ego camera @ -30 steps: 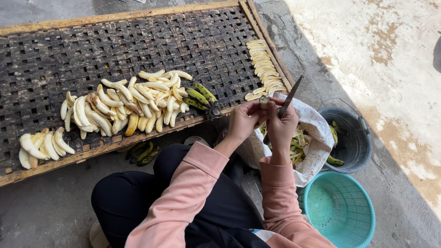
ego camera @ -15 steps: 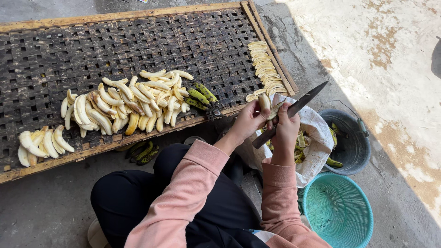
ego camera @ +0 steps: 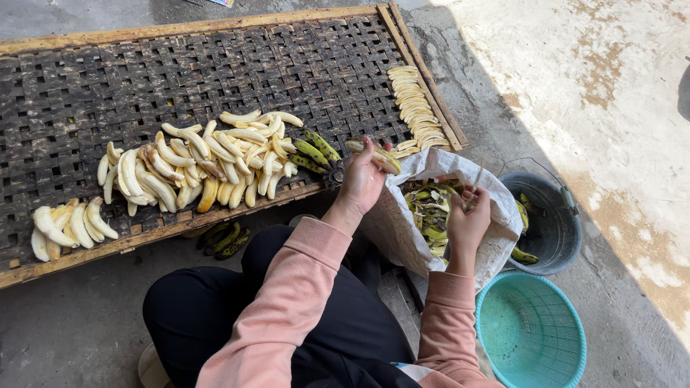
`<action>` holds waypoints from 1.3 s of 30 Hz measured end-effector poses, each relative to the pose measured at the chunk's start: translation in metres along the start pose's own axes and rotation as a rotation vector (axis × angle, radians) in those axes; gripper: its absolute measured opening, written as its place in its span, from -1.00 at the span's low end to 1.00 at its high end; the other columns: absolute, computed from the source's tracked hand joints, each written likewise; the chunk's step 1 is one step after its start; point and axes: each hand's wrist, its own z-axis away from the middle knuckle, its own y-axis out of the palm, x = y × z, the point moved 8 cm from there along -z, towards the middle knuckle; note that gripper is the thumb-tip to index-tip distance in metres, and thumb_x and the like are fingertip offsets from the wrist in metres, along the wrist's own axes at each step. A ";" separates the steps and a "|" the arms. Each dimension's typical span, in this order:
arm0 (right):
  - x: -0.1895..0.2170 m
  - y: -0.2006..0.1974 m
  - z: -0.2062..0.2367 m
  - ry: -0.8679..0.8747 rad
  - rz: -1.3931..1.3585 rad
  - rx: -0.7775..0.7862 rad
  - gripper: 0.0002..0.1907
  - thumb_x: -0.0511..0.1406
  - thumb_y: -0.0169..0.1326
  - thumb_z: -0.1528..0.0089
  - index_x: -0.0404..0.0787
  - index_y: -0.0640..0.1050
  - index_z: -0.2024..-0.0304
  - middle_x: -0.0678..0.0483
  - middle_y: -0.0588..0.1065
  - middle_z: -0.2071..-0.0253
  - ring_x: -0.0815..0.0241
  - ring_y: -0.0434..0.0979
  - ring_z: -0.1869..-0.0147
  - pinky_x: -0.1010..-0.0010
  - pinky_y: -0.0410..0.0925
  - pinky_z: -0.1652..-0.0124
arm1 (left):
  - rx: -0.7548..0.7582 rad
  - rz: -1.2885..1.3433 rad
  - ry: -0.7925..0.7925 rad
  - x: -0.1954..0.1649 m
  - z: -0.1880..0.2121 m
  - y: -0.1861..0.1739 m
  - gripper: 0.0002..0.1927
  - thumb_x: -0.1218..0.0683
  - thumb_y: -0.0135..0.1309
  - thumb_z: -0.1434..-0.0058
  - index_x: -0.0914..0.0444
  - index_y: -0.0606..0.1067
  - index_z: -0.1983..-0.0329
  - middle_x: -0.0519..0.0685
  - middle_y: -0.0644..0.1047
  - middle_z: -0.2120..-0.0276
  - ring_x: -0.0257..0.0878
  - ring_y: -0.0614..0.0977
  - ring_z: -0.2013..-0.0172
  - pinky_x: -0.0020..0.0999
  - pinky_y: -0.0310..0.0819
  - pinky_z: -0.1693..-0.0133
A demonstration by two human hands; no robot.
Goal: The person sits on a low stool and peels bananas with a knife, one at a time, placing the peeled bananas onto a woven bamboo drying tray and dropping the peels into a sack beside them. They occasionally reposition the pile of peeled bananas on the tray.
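Note:
My left hand (ego camera: 363, 179) holds a half-peeled banana (ego camera: 375, 154) above the front edge of the woven bamboo tray (ego camera: 215, 65). Over the open white sack (ego camera: 417, 237), which is full of green and yellow peels, my right hand (ego camera: 468, 219) grips a knife (ego camera: 474, 183) with the blade pointing up. A heap of peeled pale bananas (ego camera: 208, 162) lies on the tray to the left of my left hand. A few unpeeled green bananas (ego camera: 313, 151) rest beside that heap.
A row of sliced banana pieces (ego camera: 415, 108) lines the tray's right edge. A smaller heap of peeled bananas (ego camera: 65, 226) sits at the tray's left front. A dark bucket (ego camera: 550, 230) and a teal plastic basket (ego camera: 528, 334) stand at my right. Green bananas (ego camera: 223, 241) lie on the ground by my knee.
My hands have come apart. The left one moved left toward the tray with the banana, and the right one dropped over the sack with the knife.

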 end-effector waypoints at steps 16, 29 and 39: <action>0.103 0.053 0.004 -0.233 -0.099 0.308 -0.88 -0.36 0.11 -0.36 -0.35 0.54 0.19 -0.05 0.52 0.39 0.12 0.50 0.37 0.35 0.34 0.33 | 0.196 -0.508 -0.152 0.027 0.023 0.027 -0.47 -0.02 0.31 -0.27 0.28 0.34 -0.14 -0.01 0.52 0.08 -0.26 0.59 0.08 -0.35 0.54 0.08; 0.034 0.000 -0.026 0.089 0.043 0.241 -0.60 -0.29 0.21 -0.34 -0.28 0.57 -0.21 -0.03 0.61 0.11 0.41 0.47 0.37 0.53 0.36 0.37 | 0.072 -0.759 -0.001 0.002 0.004 0.014 -0.61 0.08 0.15 -0.36 0.26 0.51 -0.23 -0.05 0.62 0.18 -0.37 0.58 0.23 -0.48 0.52 0.28; 0.064 0.060 -0.006 0.110 -0.394 0.556 -0.74 -0.35 0.20 -0.32 -0.32 0.59 -0.04 0.12 0.61 0.22 0.51 0.55 0.20 0.58 0.44 0.20 | 0.162 -0.856 0.140 0.009 0.020 0.044 -0.62 0.15 0.16 -0.32 0.20 0.51 -0.21 -0.09 0.63 0.09 -0.37 0.62 0.13 -0.42 0.58 0.08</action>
